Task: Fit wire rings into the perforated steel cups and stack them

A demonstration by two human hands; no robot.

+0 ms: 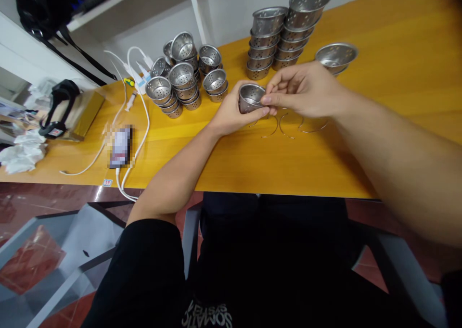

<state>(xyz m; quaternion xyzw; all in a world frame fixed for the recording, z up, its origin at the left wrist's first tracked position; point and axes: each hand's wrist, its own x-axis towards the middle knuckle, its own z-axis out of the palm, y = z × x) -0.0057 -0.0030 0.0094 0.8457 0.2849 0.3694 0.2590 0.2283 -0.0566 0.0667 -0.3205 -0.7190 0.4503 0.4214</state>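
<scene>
A small perforated metal strainer cup point(249, 107) is gripped by my left hand point(231, 110), whose fingers wrap its side while the thumb lies along the front. At the cup's right rim, my right hand point(301, 90) has thumb and fingertips pinched together. Whatever sits in that pinch is too small to make out. Below the hands, several thin curved wires point(282, 127) lie on the wooden table point(260, 169). Just beyond my right hand stands a wider metal strainer cup point(336, 57).
Tall stacks of strainer cups point(263, 42) stand at the back, with shorter stacks point(182, 78) left of centre. Farther left are a phone point(121, 145) on a white cable point(147, 121), a syringe point(130, 102), a power strip point(143, 83) and a cardboard box point(84, 114).
</scene>
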